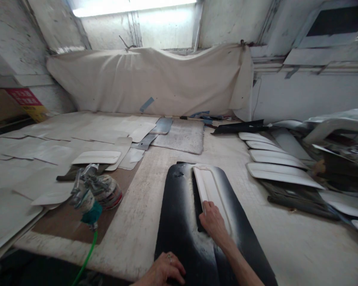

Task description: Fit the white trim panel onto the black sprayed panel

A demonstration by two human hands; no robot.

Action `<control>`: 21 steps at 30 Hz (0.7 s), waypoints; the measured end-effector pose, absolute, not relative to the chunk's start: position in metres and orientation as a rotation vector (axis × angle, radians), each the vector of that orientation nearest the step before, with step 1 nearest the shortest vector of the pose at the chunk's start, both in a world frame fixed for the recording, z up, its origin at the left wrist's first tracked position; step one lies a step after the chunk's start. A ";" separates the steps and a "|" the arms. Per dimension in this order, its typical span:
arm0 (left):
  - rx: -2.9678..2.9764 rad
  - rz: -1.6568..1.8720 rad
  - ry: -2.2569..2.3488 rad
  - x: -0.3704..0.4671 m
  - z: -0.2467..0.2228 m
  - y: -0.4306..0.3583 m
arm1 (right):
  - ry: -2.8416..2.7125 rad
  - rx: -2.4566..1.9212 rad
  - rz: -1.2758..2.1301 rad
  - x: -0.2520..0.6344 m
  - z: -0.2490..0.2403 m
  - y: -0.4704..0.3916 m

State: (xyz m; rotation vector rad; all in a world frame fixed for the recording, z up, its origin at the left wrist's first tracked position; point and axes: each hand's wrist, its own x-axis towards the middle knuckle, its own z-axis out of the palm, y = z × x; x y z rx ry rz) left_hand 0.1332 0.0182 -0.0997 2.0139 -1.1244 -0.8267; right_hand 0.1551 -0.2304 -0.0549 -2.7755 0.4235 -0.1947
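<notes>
A long white-painted panel (210, 186) lies tilted on a black board (179, 222) dusted with white overspray. My right hand (213, 222) grips the panel's near end, fingers curled around its edge. My left hand (164, 270), with a ring on one finger, rests flat on the near edge of the black board at the table's front.
A spray gun (88, 190) with a green hose (85, 260) stands on the table at left. Several white panels (274, 161) lie in a row at right, others (97, 157) at left. A cloth (149, 79) hangs across the back wall. Car parts (337, 135) pile at far right.
</notes>
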 end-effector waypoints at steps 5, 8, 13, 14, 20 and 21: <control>1.990 -0.840 -0.988 0.134 -0.092 0.019 | 0.563 -2.715 -0.201 0.146 -0.063 -0.281; 1.872 -0.894 -0.935 0.139 -0.083 0.022 | 0.626 -2.674 -0.161 0.142 -0.071 -0.303; 1.854 -0.967 -1.055 0.144 -0.075 0.022 | 0.643 -2.622 -0.140 0.143 -0.075 -0.308; 1.880 -0.962 -1.097 0.143 -0.076 0.021 | 0.642 -2.615 -0.140 0.144 -0.074 -0.307; 1.931 -1.009 -1.276 0.135 -0.082 0.013 | 0.651 -2.625 -0.184 0.145 -0.068 -0.295; 1.917 -1.010 -1.295 0.134 -0.082 0.012 | 0.642 -2.636 -0.199 0.145 -0.068 -0.292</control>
